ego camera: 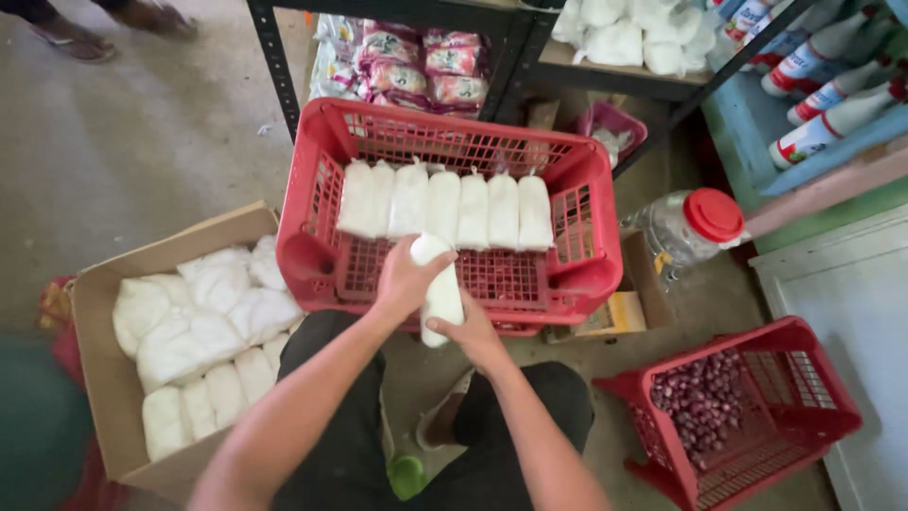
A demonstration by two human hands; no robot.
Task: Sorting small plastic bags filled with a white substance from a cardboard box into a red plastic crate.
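Both my hands hold one white plastic bag of powder (441,284) upright over the near side of a red plastic crate (586,189). My left hand (407,279) wraps its upper part; my right hand (473,333) supports it from below. A row of several similar white bags (445,206) stands along the crate's far wall. To my left an open cardboard box (95,303) holds several more white bags (199,336).
A smaller red crate (804,378) with dark red shallots sits at lower right. A clear jar with a red lid (695,225) lies right of the big crate. Black metal shelving (511,38) holds packets and bottles behind. Another person's sandalled feet (85,28) stand at top left.
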